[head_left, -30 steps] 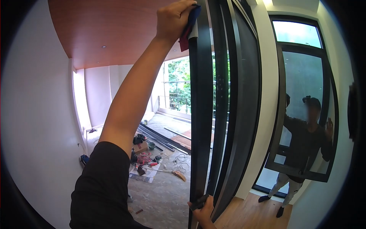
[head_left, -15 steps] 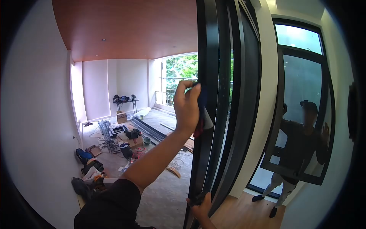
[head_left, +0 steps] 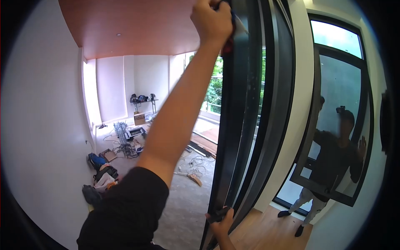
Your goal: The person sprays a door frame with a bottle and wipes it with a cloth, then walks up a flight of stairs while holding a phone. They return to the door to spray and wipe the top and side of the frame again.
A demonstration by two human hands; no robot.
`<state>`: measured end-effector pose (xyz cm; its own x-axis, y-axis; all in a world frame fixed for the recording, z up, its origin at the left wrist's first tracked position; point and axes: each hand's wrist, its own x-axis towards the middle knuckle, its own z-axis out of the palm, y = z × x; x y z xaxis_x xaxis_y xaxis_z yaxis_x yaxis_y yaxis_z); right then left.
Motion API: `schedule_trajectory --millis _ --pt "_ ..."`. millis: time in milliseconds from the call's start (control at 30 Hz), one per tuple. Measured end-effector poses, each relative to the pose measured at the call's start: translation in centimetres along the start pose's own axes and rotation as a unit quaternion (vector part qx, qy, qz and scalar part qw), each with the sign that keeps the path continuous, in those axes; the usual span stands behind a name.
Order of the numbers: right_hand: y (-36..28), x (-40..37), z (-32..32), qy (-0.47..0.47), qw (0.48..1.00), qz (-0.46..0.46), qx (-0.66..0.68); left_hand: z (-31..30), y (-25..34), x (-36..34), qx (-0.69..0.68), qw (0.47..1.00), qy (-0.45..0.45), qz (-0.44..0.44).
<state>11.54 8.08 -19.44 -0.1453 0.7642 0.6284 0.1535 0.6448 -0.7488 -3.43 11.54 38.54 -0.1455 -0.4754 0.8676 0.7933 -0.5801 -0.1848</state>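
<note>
My left hand (head_left: 214, 23) is raised high at the edge of the black door frame (head_left: 235, 104). Its fingers are closed on a cloth (head_left: 227, 46) of dark blue, red and pale grey, pressed against the frame. Low down on the same frame, my right hand (head_left: 223, 223) is wrapped round a small black block-like piece (head_left: 219, 213); I cannot tell whether it is a handle fixed to the frame. Pale specks dot the dark upright near the glass.
Beyond the frame, bags (head_left: 98, 160), cables, boxes and a broom (head_left: 193, 178) lie on the grey floor. A small table (head_left: 146, 101) with helmet-like items stands at the far wall. To the right, a tilted dark window sash (head_left: 333, 125) reflects a person.
My left hand has slid up along the door frame with the cloth. My right hand stays low on the frame, and the view has shifted slightly.
</note>
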Motion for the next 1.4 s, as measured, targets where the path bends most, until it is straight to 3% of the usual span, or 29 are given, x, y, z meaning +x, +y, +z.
schedule_trajectory --millis 33,133,167,233,367,467,533,600,667,767,867,1033,1133,1233,1400 --pt "-0.1 -0.1 0.1 0.001 1.000 -0.006 -0.002 -0.8 -0.5 -2.0 0.026 0.999 0.020 0.042" --pt "0.8 0.4 0.1 0.008 1.000 -0.025 -0.010 -6.0 4.0 -11.9 0.045 0.990 -0.050 -0.121" --pt "1.6 0.4 0.4 0.006 1.000 -0.026 -0.010 -7.7 4.3 -15.6 -0.005 0.990 -0.051 -0.135" --pt "2.8 -0.1 0.1 0.002 1.000 -0.021 -0.010 -11.3 6.4 -22.7 -0.076 0.966 -0.051 -0.243" --pt "2.4 0.0 0.3 -0.002 1.000 -0.021 -0.022 -13.9 9.3 -26.3 -0.174 0.933 -0.001 -0.315" --pt "3.0 0.6 0.1 -0.012 0.999 -0.020 -0.045 -12.9 8.6 -21.7 -0.043 0.995 -0.014 -0.085" --pt "3.0 0.9 0.3 -0.017 0.999 -0.012 -0.044 -11.5 6.9 -17.7 -0.083 0.995 -0.024 -0.044" --pt "2.8 0.8 0.2 -0.019 0.999 -0.003 -0.043 -11.5 5.2 -14.7 -0.060 0.983 -0.167 0.040" --pt "3.2 0.8 0.4 -0.012 0.999 -0.009 -0.044 -11.0 3.4 -13.2 -0.072 0.967 -0.218 0.112" --pt "3.2 0.4 0.6 -0.019 0.999 0.013 -0.032 -11.5 2.9 -12.1 -0.065 0.945 -0.277 0.164" --pt "2.2 0.5 0.3 -0.018 0.998 0.010 -0.064 -11.9 3.5 -12.6 -0.034 0.944 -0.264 0.195" --pt "2.2 0.7 0.3 -0.019 0.999 0.007 -0.046 -12.4 4.1 -12.0 0.021 0.940 -0.310 0.140" --pt "1.5 0.4 0.0 -0.007 0.999 -0.001 -0.035 -12.5 4.3 -11.3 0.014 0.928 -0.337 0.157" --pt "1.3 0.4 0.1 0.005 0.999 -0.020 -0.026 -11.9 3.5 -9.4 0.064 0.924 -0.308 0.217" --pt "1.6 0.2 0.1 -0.016 0.999 0.011 -0.032 -10.8 2.1 -7.1 -0.037 0.900 -0.367 0.231"
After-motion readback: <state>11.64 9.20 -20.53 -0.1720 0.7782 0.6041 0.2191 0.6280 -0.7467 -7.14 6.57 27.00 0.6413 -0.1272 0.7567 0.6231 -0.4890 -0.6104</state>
